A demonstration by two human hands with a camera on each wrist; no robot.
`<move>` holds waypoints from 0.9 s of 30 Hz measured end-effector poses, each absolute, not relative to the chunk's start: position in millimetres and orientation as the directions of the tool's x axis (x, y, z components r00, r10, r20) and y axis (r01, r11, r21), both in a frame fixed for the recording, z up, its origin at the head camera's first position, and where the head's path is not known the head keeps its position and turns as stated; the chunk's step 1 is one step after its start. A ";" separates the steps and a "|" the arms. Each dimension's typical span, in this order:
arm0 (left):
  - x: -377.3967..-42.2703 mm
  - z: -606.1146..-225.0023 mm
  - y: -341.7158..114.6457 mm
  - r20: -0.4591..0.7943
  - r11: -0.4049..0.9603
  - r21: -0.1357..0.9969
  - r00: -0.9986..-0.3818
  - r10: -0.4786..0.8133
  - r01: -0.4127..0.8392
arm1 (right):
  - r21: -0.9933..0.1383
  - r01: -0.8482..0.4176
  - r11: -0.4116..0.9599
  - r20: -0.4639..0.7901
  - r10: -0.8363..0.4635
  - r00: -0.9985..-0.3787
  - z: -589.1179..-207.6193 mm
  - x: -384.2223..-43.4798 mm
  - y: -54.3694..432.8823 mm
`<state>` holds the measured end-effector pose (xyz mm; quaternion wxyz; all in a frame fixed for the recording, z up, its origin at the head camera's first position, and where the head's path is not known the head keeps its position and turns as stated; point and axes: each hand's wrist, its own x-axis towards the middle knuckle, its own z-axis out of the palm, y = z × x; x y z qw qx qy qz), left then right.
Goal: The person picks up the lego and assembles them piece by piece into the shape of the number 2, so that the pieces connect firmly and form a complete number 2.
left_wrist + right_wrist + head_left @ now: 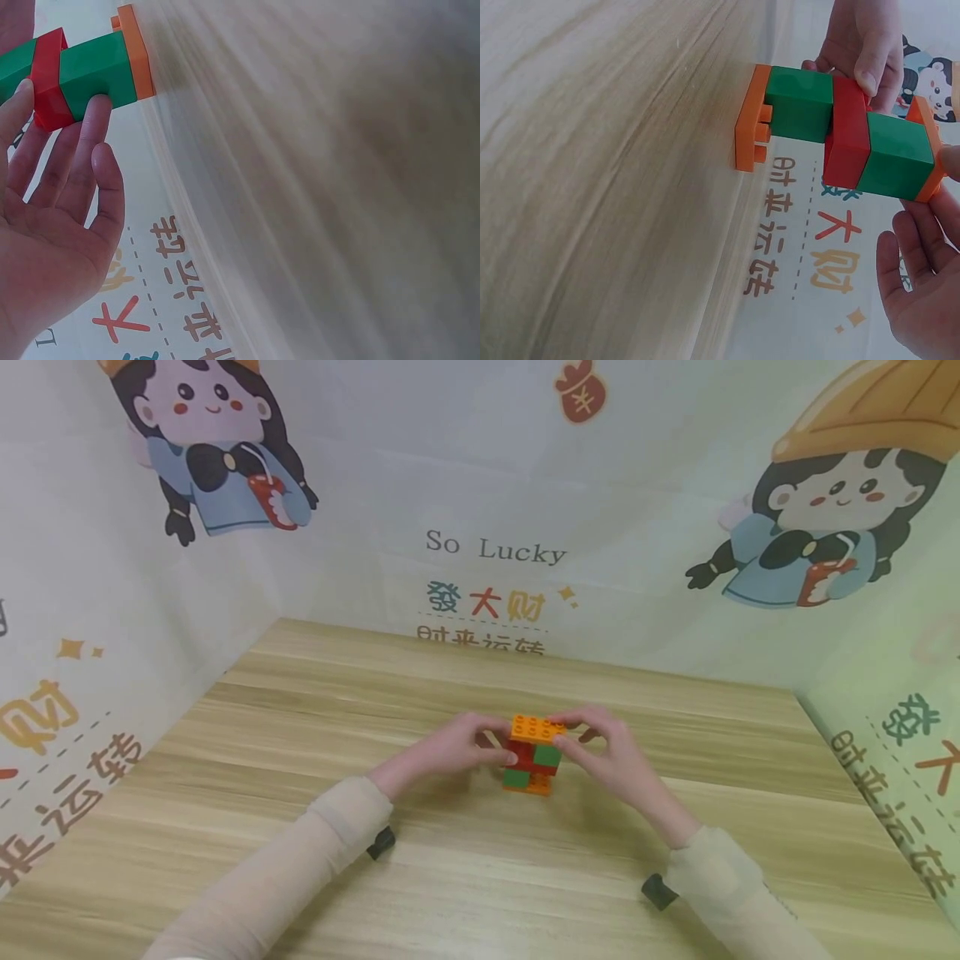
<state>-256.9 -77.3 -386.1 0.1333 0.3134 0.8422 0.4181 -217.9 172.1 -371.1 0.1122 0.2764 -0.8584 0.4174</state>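
A stack of toy building bricks stands upright on the wooden table [465, 868]. From the bottom it has an orange plate [748, 124], a green brick [801, 105], a red brick [847, 150], a second green brick [898, 156] and an orange top plate [528, 727] with studs. The two green bricks sit offset to opposite sides. My left hand [457, 745] holds the red brick between thumb and fingers, a finger touching the lower green brick. On the other side my right hand [615, 758] pinches the orange top plate at its right end.
Printed cloth [360, 560] with cartoon figures and lettering hangs along the back and sides of the table. A small black object [382, 842] shows beside the left sleeve [300, 852], and another black piece [658, 891] beside the right sleeve [720, 877].
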 end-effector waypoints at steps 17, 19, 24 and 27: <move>-258.1 -389.2 -78.2 0.063 0.455 0.770 -0.764 0.642 0.447 | -0.628 -0.584 0.514 0.449 -0.374 -0.811 -370.7 -217.1 170.6; -257.5 -388.5 -78.6 0.063 0.457 0.769 -0.764 0.642 0.447 | -0.625 -0.588 0.514 0.452 -0.375 -0.809 -370.9 -217.4 170.7; -256.5 -387.8 -79.1 0.042 0.464 0.777 -0.770 0.637 0.426 | -0.633 -0.584 0.509 0.449 -0.373 -0.812 -371.9 -218.2 171.1; -256.3 -387.9 -79.1 0.031 0.468 0.781 -0.772 0.634 0.415 | -0.636 -0.582 0.507 0.446 -0.374 -0.813 -372.1 -218.3 171.0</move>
